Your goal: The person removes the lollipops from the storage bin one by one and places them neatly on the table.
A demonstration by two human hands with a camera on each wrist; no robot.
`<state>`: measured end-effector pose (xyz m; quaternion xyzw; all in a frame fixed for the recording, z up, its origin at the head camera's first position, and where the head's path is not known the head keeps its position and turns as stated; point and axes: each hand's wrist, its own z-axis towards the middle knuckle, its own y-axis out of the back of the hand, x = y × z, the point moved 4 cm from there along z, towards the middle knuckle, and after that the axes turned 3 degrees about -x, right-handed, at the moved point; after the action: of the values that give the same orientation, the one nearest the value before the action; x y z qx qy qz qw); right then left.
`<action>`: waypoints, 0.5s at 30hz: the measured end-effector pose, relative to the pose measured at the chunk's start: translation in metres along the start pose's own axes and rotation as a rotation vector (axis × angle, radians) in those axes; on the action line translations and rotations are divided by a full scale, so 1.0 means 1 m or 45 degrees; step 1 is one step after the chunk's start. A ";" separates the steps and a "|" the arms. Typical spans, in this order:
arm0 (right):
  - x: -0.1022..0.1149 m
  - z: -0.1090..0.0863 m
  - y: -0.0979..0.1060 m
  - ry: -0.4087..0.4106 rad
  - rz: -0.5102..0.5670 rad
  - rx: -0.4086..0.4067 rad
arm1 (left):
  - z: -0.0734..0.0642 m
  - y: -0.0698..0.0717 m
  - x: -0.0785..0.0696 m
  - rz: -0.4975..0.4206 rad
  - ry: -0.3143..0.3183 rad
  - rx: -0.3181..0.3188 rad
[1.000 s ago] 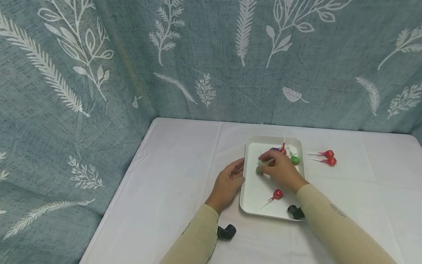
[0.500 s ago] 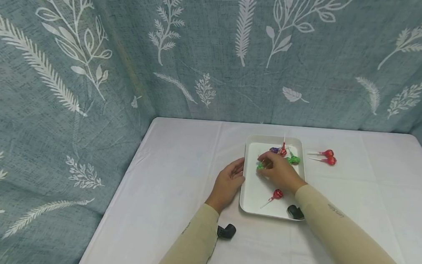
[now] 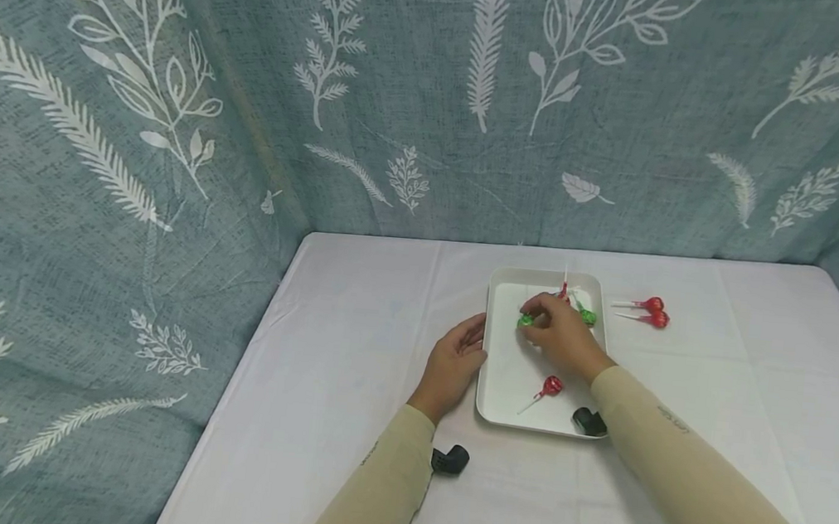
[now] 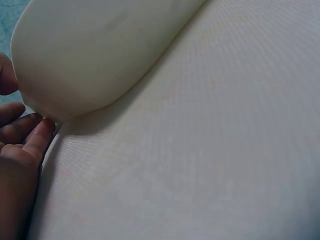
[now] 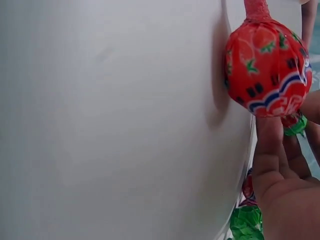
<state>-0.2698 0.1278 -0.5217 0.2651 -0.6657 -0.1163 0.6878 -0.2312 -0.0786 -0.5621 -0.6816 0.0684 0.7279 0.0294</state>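
Note:
My right hand (image 3: pixel 561 334) pinches a green-wrapped lollipop (image 3: pixel 525 320) between thumb and fingertips over the white tray (image 3: pixel 500 402); its stick is hidden. Just beyond that hand lie another green lollipop (image 3: pixel 588 318) and a red one (image 3: pixel 564 291), partly covered by the hand. Nearer me in the tray is a single red lollipop (image 3: pixel 552 385), its stick slanting down left; its printed wrapper fills the top right of the right wrist view. The left hand (image 3: pixel 449 369) rests against the tray's left side, fingertips at the lower edge of the wall (image 4: pixel 62 112) in the left wrist view.
Two red lollipops (image 3: pixel 656 312) lie side by side on the white tablecloth (image 3: pixel 723 388), right of the tray. A teal leaf-patterned curtain (image 3: pixel 419 95) hangs behind the table and along its left side. Black wrist cameras (image 3: pixel 451 460) sit under both sleeves.
The right hand has shifted slightly away and to the right with the green lollipop in its fingers. It now covers the purple-blue lollipop seen before. The left hand stays at the tray.

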 end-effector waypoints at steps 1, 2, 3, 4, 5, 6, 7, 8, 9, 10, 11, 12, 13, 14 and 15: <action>0.000 0.000 0.000 0.004 0.000 -0.002 | 0.000 0.000 0.000 -0.004 -0.001 0.001; 0.000 0.000 0.001 0.005 0.003 -0.006 | 0.000 0.000 0.000 -0.010 -0.002 0.001; 0.000 0.000 0.001 0.006 0.008 -0.008 | 0.000 0.000 0.000 -0.015 -0.003 0.002; 0.000 0.001 0.001 0.002 0.017 -0.013 | 0.000 0.000 0.000 -0.020 -0.005 0.002; 0.000 0.001 0.002 0.008 0.017 -0.017 | 0.000 0.000 0.000 -0.022 -0.008 0.002; -0.001 0.001 0.002 0.008 0.019 -0.023 | 0.000 0.000 0.000 -0.024 -0.010 0.002; -0.001 0.001 0.003 0.012 0.016 -0.027 | 0.000 0.001 0.000 -0.027 -0.011 0.000; -0.001 0.002 0.003 0.012 0.016 -0.034 | 0.000 0.001 0.000 -0.026 -0.012 -0.001; -0.001 0.002 0.003 0.017 0.017 -0.038 | 0.000 0.001 -0.001 -0.025 -0.012 -0.002; -0.001 0.002 0.004 0.022 0.020 -0.042 | 0.000 0.001 -0.001 -0.024 -0.011 -0.003; 0.000 0.002 0.004 0.030 0.017 -0.047 | -0.001 0.001 -0.001 -0.021 -0.008 -0.004; 0.000 0.002 0.005 0.032 0.017 -0.054 | -0.001 0.001 -0.001 -0.015 -0.005 -0.004; 0.000 0.002 0.006 0.041 0.015 -0.060 | -0.001 0.001 -0.002 -0.013 -0.004 -0.004; 0.001 0.001 0.007 0.050 0.017 -0.064 | -0.001 0.001 -0.002 -0.010 -0.003 -0.003; 0.002 0.001 0.007 0.057 0.017 -0.066 | -0.002 0.001 -0.002 -0.011 -0.004 -0.002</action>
<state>-0.2723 0.1327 -0.5165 0.2454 -0.6486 -0.1228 0.7100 -0.2294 -0.0793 -0.5604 -0.6807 0.0650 0.7290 0.0322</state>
